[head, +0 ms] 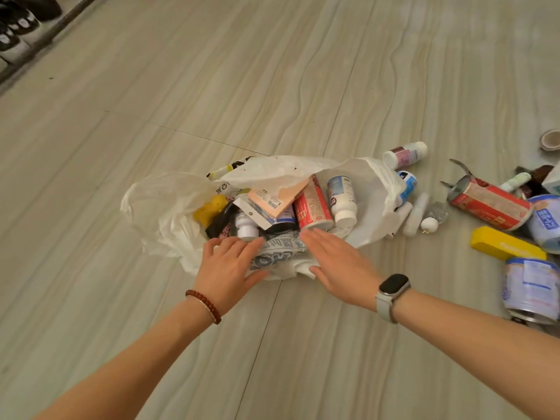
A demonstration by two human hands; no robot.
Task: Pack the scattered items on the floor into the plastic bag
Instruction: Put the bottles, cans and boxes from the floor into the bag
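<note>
White plastic bag (169,213) just beyond both flat grips.

Not much you can actually read here. The white plastic bag (169,207) has a recycling symbol printed near its far rim, next to the yellow toy. The peach card package (274,197) inside carries a barcode, digits too small. The bag's near side shows big block lettering under your hands, upside down and creased, unreadable. The blue tin (545,221) on the right has white Chinese characters on a blue label, too blurred. Red can (491,206): print illegible.
</note>
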